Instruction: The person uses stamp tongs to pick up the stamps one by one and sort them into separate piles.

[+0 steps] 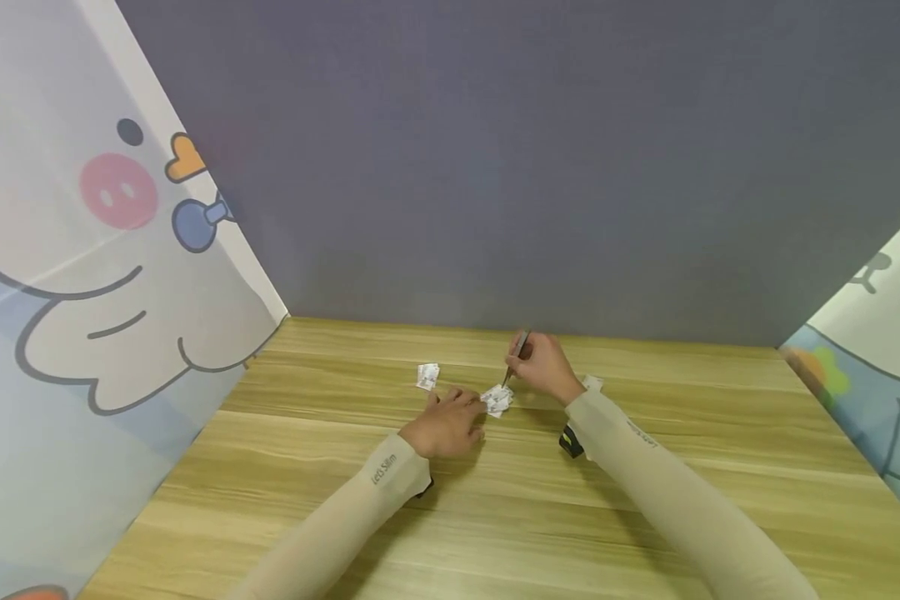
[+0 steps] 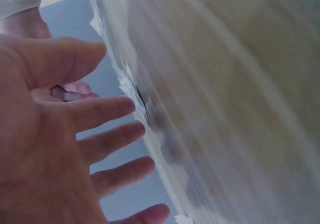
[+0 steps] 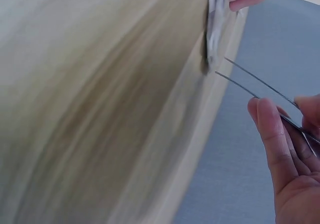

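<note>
My right hand [image 1: 543, 365] pinches a pair of metal tweezers [image 1: 522, 343] between thumb and fingers. In the right wrist view the two tips of the tweezers [image 3: 250, 90] stand apart, close to the edge of a small pile of white printed paper pieces [image 3: 215, 29]. In the head view that pile [image 1: 497, 402] lies between the two hands on the wooden table [image 1: 540, 517]. My left hand [image 1: 450, 423] is beside the pile, its fingertips right at the pile's left edge. Its fingers [image 2: 107, 111] are extended and spread in the left wrist view.
Another small stack of white paper pieces [image 1: 427, 376] lies left of the pile, beyond the left hand. A further white piece [image 1: 592, 382] shows behind the right wrist. A grey wall [image 1: 525, 167] rises at the table's back edge, with cartoon-printed panels [image 1: 82, 275] at the sides.
</note>
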